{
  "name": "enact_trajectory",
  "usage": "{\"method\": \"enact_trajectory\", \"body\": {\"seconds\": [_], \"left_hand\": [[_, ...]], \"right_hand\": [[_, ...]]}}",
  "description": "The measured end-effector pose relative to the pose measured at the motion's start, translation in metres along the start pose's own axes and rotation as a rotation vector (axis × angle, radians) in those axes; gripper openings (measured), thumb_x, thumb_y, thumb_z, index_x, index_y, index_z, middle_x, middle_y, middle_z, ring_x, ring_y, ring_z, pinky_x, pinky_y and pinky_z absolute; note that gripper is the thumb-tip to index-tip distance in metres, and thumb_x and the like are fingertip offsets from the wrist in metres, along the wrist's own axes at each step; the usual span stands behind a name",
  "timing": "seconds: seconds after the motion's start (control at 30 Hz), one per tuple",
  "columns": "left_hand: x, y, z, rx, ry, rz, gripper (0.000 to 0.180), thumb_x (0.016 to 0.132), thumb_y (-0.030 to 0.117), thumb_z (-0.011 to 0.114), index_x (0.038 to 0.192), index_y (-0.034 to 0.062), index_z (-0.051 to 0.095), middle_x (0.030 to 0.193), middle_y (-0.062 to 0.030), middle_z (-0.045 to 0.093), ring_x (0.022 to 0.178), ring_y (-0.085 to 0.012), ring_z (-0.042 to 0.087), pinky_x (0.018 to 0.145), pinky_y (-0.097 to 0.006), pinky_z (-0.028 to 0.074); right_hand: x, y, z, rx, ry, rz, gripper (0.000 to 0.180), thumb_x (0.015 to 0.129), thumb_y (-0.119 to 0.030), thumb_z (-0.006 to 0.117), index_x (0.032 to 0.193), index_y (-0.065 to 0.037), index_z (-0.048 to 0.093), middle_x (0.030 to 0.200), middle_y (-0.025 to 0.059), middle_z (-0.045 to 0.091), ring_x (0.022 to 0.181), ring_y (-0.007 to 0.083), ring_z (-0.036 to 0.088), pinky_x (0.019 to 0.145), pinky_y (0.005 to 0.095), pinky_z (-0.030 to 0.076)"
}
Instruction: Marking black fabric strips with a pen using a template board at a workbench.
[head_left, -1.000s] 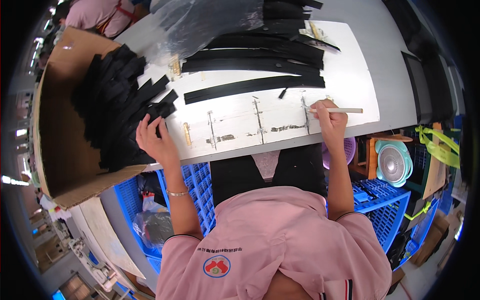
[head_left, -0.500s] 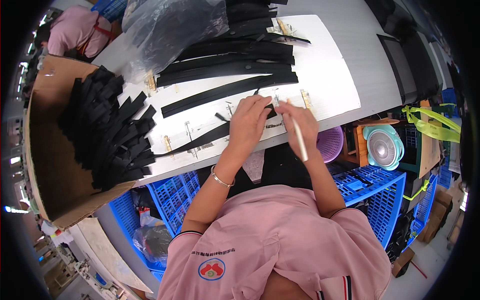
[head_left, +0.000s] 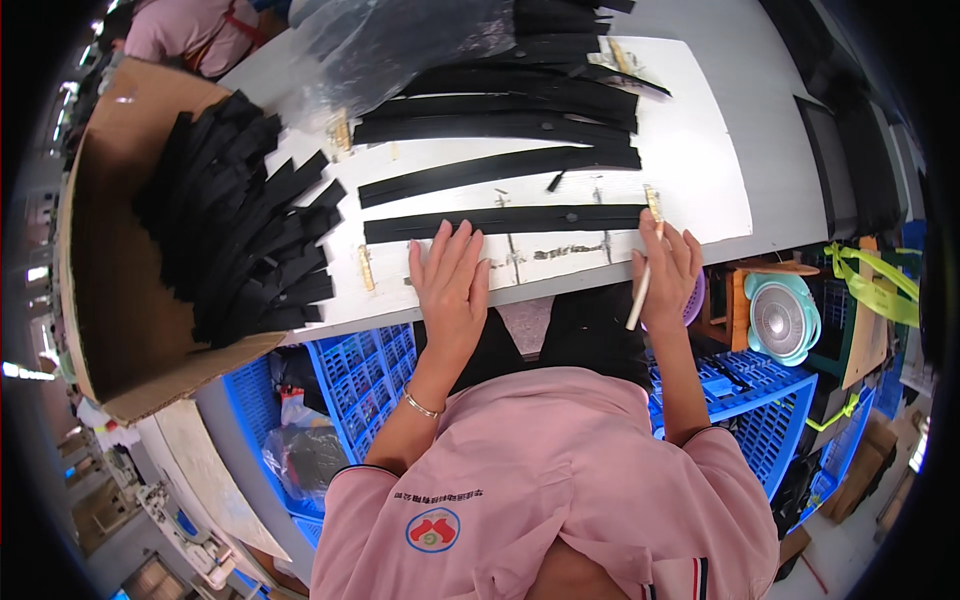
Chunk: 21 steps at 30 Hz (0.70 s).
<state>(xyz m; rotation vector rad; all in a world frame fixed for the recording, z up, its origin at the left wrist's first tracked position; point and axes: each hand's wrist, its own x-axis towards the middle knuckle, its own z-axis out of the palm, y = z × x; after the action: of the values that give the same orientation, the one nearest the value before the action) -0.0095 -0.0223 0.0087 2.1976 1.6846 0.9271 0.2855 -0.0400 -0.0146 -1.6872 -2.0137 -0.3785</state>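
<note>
A long black fabric strip (head_left: pixel 520 219) lies straight across the white board (head_left: pixel 700 190), close to its near edge. On the strip's left part rest the fingertips of my left hand (head_left: pixel 450 280), fingers stretched out and holding nothing. My right hand (head_left: pixel 668 275) is at the strip's right end, beside a tape-like mark on the board. A slim white pen-like stick (head_left: pixel 638 300) is held in it, slanting down toward me. Just beyond lies a second black strip (head_left: pixel 500 174), with a small dark tab at its lower edge.
More black strips (head_left: pixel 500 122) lie farther back, partly under a clear plastic bag (head_left: pixel 400 50). At left, a cardboard box (head_left: pixel 105 230) holds a heap of black strips (head_left: pixel 230 230). Blue crates (head_left: pixel 745 400) and a turquoise fan (head_left: pixel 780 318) stand below the table edge. Another person (head_left: pixel 190 35) is at far left.
The near strip, earlier bent toward the box with its end between my hands, now lies flat and straight on the board. My hands have moved apart, left and right; the left has opened.
</note>
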Motion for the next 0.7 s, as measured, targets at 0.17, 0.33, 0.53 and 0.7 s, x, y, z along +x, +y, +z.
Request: {"method": "enact_trajectory", "body": {"seconds": [0.17, 0.33, 0.53, 0.7], "left_hand": [[-0.008, -0.02, -0.024, 0.099, 0.05, -0.09, 0.047, 0.098, 0.014, 0.065, 0.144, 0.0048, 0.058, 0.152, -0.0143, 0.053, 0.148, -0.0338, 0.04, 0.125, -0.054, 0.015], [-0.004, -0.047, -0.036, 0.185, -0.094, -0.14, 0.056, 0.101, 0.028, 0.063, 0.152, 0.0068, 0.049, 0.159, -0.014, 0.045, 0.153, -0.0339, 0.031, 0.125, -0.056, 0.004], [-0.034, -0.036, -0.042, 0.207, -0.107, -0.175, 0.061, 0.097, 0.029, 0.069, 0.151, 0.0072, 0.049, 0.156, -0.0148, 0.047, 0.149, -0.0355, 0.036, 0.118, -0.069, 0.003], [-0.039, -0.038, -0.042, 0.18, -0.024, -0.216, 0.063, 0.095, 0.03, 0.072, 0.15, 0.0083, 0.051, 0.157, -0.0118, 0.048, 0.149, -0.033, 0.038, 0.119, -0.067, 0.001]], "right_hand": [[0.001, -0.005, 0.004, 0.055, 0.035, 0.016, 0.043, 0.09, -0.009, 0.072, 0.132, -0.006, 0.064, 0.132, 0.0057, 0.07, 0.124, 0.0258, 0.06, 0.114, 0.0441, 0.036], [0.0, -0.006, 0.005, 0.042, 0.029, 0.008, 0.043, 0.09, -0.008, 0.072, 0.132, -0.007, 0.063, 0.134, 0.0066, 0.07, 0.125, 0.0259, 0.059, 0.114, 0.0448, 0.037], [0.002, -0.009, 0.001, -0.006, -0.007, -0.009, 0.043, 0.091, -0.007, 0.072, 0.133, -0.007, 0.062, 0.136, 0.0072, 0.068, 0.126, 0.0262, 0.059, 0.113, 0.0463, 0.037], [0.008, -0.011, -0.003, -0.051, -0.025, -0.031, 0.038, 0.096, -0.005, 0.067, 0.133, -0.004, 0.063, 0.135, 0.0089, 0.068, 0.121, 0.0285, 0.06, 0.111, 0.0467, 0.039]]}}
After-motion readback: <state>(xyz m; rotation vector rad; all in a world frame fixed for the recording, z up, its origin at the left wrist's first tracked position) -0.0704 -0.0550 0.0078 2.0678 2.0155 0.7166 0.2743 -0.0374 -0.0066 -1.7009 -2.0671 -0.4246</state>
